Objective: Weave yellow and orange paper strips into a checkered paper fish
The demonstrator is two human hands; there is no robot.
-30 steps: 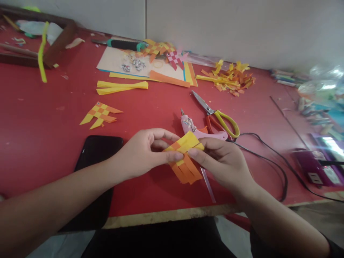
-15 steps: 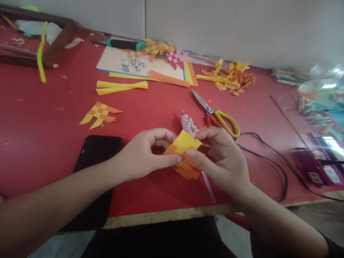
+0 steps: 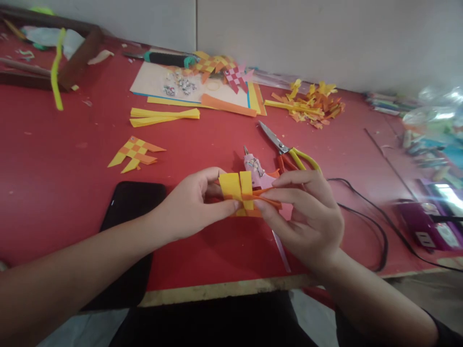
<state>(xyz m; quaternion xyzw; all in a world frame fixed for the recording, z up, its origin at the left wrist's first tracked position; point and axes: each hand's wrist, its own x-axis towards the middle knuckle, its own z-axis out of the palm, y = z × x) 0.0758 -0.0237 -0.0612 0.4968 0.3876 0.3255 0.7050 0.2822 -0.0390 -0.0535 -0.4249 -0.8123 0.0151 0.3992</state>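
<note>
A piece of woven yellow and orange paper strips (image 3: pixel 233 187) is between my two hands above the table's front part. My left hand (image 3: pixel 197 205) pinches its left side, thumb in front and fingers behind. With thumb and fingers, my right hand (image 3: pixel 307 209) grips the orange strip ends (image 3: pixel 269 195) on the right side. Just behind the paper lies a pink hot glue gun (image 3: pixel 255 168), partly hidden, with a clear glue stick (image 3: pixel 281 250) showing below. Scissors with yellow and red handles (image 3: pixel 284 147) lie beyond my right hand.
A finished woven paper fish (image 3: pixel 135 154) lies left, above a black phone (image 3: pixel 132 205). Yellow strips (image 3: pixel 164 116), paper sheets (image 3: pixel 152 82) and a pile of paper scraps (image 3: pixel 314 103) are farther back. A black cable (image 3: pixel 372 219) runs right to a purple power strip (image 3: pixel 427 224).
The woven paper has turned, so its strip ends point right instead of down. My right hand has shifted slightly right and now holds those orange ends.
</note>
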